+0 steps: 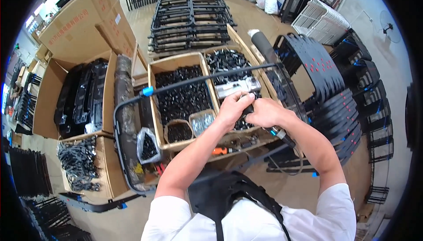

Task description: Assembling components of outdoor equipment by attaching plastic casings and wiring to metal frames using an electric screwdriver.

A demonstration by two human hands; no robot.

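Note:
My left hand is closed, thumb and fingers pinched together, beside my right hand. A small dark piece shows between them, but I cannot make out what the left fingers hold. My right hand is wrapped round a dark cylindrical tool, whose lower end sticks out below the palm near a thin hose. Just beyond my fingers is a silver metal block-shaped device. Across the cartons runs a black tube frame with blue tape on its left corner.
A carton of small black parts stands left of my hands, with a bag of silver screws in it. An orange-handled tool lies nearer me. Stacked black frames stand at right; a carton of black panels is at left.

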